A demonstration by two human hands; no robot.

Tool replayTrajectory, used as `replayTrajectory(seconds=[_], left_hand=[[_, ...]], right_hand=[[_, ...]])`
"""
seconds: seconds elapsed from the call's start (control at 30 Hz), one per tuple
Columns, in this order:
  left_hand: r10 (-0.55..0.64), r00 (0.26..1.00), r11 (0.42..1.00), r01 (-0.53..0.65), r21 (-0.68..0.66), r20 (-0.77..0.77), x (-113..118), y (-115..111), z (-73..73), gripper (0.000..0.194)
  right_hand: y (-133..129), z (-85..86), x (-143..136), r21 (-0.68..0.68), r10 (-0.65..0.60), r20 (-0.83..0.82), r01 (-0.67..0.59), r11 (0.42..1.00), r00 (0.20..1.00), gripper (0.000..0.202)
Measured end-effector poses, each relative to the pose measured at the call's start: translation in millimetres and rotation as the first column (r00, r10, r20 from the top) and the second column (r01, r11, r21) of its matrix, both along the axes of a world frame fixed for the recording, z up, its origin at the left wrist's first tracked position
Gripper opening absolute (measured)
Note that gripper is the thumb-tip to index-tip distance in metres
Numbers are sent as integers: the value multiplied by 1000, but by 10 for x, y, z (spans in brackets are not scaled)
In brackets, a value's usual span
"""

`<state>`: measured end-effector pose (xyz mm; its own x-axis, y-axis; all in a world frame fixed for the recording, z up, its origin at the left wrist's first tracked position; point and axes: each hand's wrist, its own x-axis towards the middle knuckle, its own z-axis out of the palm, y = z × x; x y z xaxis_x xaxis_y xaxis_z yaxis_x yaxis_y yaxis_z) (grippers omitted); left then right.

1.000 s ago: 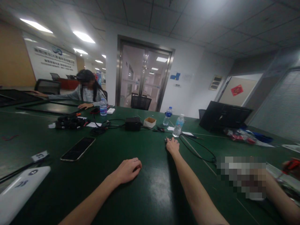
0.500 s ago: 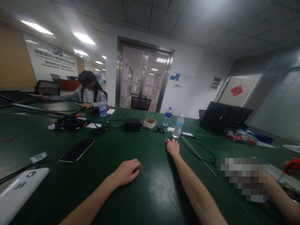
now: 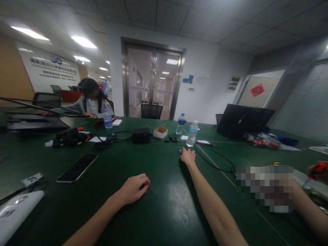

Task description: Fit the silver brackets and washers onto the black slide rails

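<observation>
My left hand (image 3: 134,188) rests palm down on the green table (image 3: 159,212). Its fingers curl loosely, with a gap between thumb and index finger, and nothing shows in it. Farther forward, my right hand (image 3: 188,156) has its fingers bent around a small dark object (image 3: 180,151), mostly covered, whose kind I cannot make out. Just beyond that hand stands a clear water bottle (image 3: 192,134), and a second bottle (image 3: 180,124) is behind it. A black smartphone (image 3: 77,168) lies left of my left hand.
A black box (image 3: 141,135) with cables and a small open carton (image 3: 160,132) sit mid-table. A monitor (image 3: 244,120) stands at the right. Across the table a person (image 3: 91,97) handles a dark flat panel (image 3: 36,121). Another person's hand (image 3: 316,171) holds a red-handled tool at the right edge.
My view has shifted slightly, so most things sit a little farther left. The dark panel by the person across has been tilted up. My hands keep nearly the same pose.
</observation>
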<state>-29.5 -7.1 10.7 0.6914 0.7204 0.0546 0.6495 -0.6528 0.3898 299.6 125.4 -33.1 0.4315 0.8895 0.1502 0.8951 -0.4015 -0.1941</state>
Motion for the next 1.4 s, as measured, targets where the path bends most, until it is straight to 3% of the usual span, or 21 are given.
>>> replayTrajectory(seconds=[0.17, 0.33, 0.53, 1.4], left_hand=[[-4, 1000, 999, 5, -31, 23, -30, 43, -66, 20], [1, 1000, 999, -1, -39, 12, -21, 42, -49, 20], [12, 1000, 999, -13, -52, -5, -7, 14, 1, 20], [9, 1000, 1000, -9, 0, -7, 0, -41, 28, 20]], right_hand=[[87, 82, 245, -26, -86, -121, 83, 996, 989, 65], [23, 11, 390, -64, -140, -185, 131, 989, 973, 75], [13, -69, 410, -70, -144, -207, 132, 989, 968, 77], [-3, -99, 417, -79, -174, -196, 161, 984, 965, 81]])
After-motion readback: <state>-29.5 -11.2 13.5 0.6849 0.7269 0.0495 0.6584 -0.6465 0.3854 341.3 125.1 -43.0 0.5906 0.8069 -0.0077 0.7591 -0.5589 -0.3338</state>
